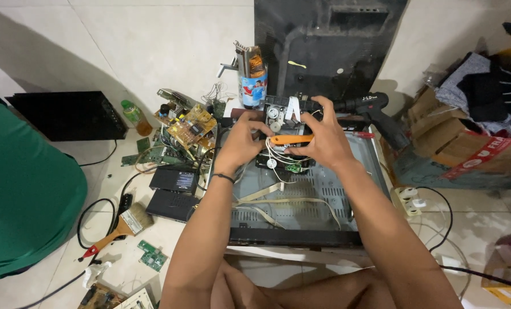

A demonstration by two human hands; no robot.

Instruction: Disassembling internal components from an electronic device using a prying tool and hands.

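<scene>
My left hand (241, 140) and my right hand (324, 137) are both up at a black disc drive mechanism (281, 111) with white gears, lifted over an open grey metal player chassis (301, 194). The left hand grips the mechanism's left side. The right hand holds its right side, with an orange-handled tool (289, 139) lying across between the two hands. Thin white wires (278, 157) hang from the mechanism down to a small green board. Flat ribbon cables (272, 197) lie across the chassis floor.
A black cordless drill (375, 111) lies behind the chassis by a tin of tools (252, 74). Circuit boards (189, 126), two black boxes (172, 191), a paintbrush (123, 226) and cables litter the tiled floor at left. A person in green (20, 189) sits far left. Cardboard boxes (467, 149) stand at right.
</scene>
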